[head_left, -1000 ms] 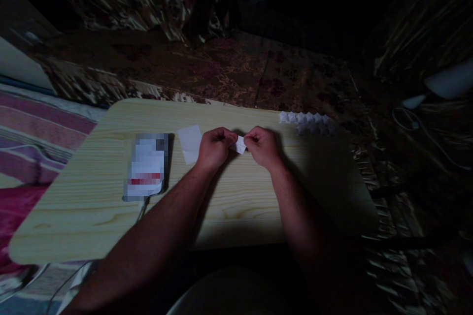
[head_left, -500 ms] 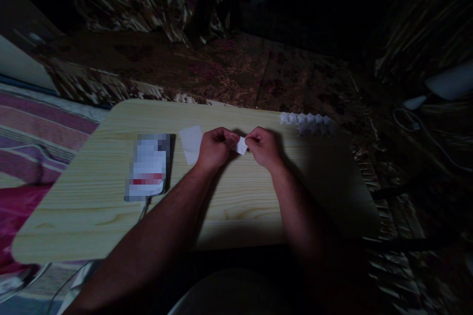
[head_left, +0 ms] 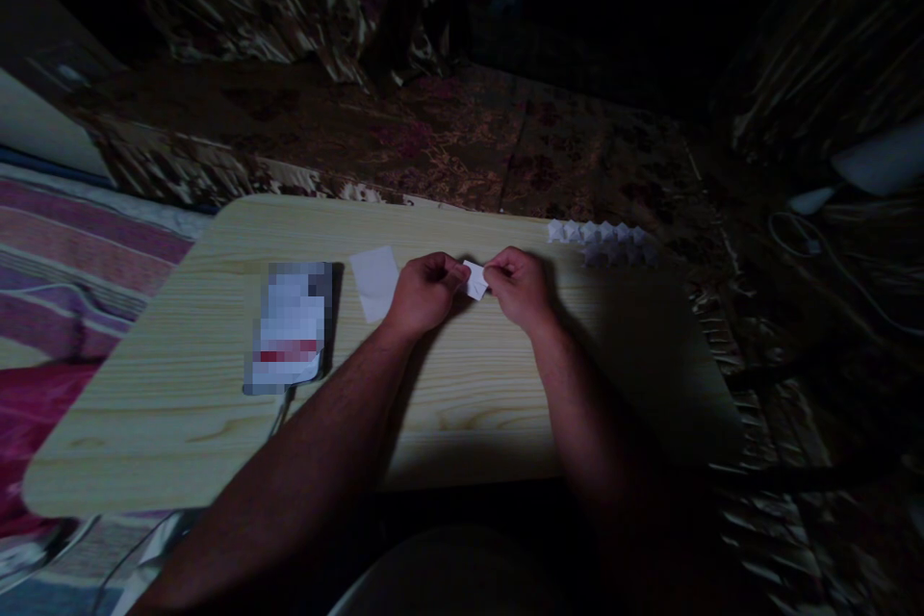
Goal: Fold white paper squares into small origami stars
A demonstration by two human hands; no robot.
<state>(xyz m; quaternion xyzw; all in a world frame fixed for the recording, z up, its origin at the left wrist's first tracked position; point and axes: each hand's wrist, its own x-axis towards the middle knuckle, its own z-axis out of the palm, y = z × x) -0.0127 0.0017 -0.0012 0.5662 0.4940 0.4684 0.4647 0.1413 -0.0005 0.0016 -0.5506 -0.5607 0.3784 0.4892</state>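
Observation:
Over the middle of a light wooden table (head_left: 180, 423) I hold a small folded piece of white paper (head_left: 475, 280) between both hands. My left hand (head_left: 423, 294) pinches its left side with curled fingers. My right hand (head_left: 520, 286) pinches its right side, thumb and forefinger pressed on it. A flat white paper sheet (head_left: 374, 281) lies on the table just left of my left hand.
A phone (head_left: 291, 327) with a cable lies on the table's left part. Several small folded white paper pieces (head_left: 603, 241) sit in rows at the far right corner. Patterned cloth surrounds the table; a striped fabric (head_left: 58, 279) lies at left.
Both hands and the folded paper have shifted slightly to the right, uncovering more of the flat sheet. The paper piece is now turned a little between the fingers.

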